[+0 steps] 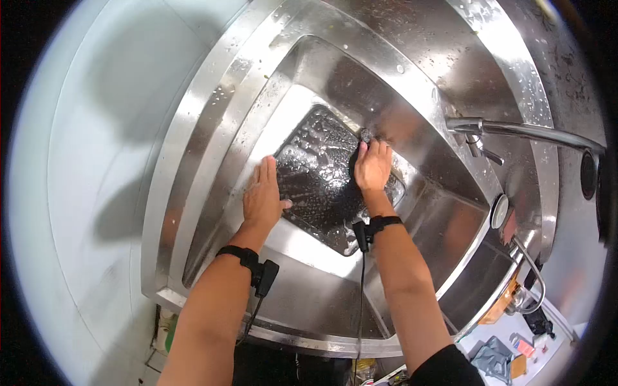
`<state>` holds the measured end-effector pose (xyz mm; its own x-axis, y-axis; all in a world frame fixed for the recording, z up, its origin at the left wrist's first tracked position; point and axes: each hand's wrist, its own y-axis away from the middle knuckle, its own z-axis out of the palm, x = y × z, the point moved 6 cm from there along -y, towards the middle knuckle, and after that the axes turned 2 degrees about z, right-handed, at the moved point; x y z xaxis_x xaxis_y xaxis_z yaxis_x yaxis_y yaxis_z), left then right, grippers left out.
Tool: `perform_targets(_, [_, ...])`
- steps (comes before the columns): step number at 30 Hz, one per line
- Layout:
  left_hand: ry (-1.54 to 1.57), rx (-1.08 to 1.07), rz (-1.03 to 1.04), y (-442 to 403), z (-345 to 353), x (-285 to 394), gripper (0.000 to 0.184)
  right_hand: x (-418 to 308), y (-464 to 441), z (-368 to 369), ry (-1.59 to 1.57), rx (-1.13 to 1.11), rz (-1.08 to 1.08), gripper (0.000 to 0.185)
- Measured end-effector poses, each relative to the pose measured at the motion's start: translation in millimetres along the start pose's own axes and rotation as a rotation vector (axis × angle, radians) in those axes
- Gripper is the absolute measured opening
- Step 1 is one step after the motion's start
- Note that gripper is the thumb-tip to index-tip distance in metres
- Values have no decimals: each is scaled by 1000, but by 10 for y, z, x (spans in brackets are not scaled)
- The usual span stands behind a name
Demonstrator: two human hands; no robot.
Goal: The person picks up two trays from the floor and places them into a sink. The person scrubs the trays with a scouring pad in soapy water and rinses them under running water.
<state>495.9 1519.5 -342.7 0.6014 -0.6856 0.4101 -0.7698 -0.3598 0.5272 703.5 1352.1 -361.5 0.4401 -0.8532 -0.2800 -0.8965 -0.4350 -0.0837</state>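
Note:
A dark rectangular tray point(315, 177), wet and streaked with suds, lies in the basin of a stainless steel sink point(302, 257). My left hand point(261, 198) rests along the tray's left edge, fingers stretched out and thumb apart over the dark surface. Near the tray's upper right edge, my right hand point(373, 168) has its fingers bent over a small grey, rough-looking scrubber point(365, 135). Most of that scrubber is hidden under the fingers. A black band with a cabled device is strapped on each wrist.
A chrome faucet point(515, 130) reaches over the right side of the sink. A round white-topped object point(499, 211) sits on the right rim. Lower right, a white surface holds a grey cloth or bag point(494, 360) and small items. A pale wall point(96, 193) stands left.

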Motion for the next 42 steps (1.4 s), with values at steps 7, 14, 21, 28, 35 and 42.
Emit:
perform_targets(7, [-24, 57, 98, 8, -17, -25, 92, -1607, 270, 499, -156, -31, -560, 43])
perform_targets(14, [-51, 24, -363, 230, -56, -265, 70, -1161, 258, 265, -211, -95, -639, 36])
perform_targets(21, [314, -297, -655, 179, 653, -867, 84, -1942, 901, 374, -456, -386, -821, 11])
perform_targets(28, [740, -133, -716, 206, 707, -919, 52, -1596, 728, 364, -251, -329, -607, 19])
perform_targets(35, [1468, -188, -922, 98, 1333, -1326, 42, -1465, 1993, 25, -269, -636, -814, 45])
perform_targets(42, [1111, -281, -735, -99, 664, -822, 62, -438, 2354, -360, 137, -529, -1025, 32])
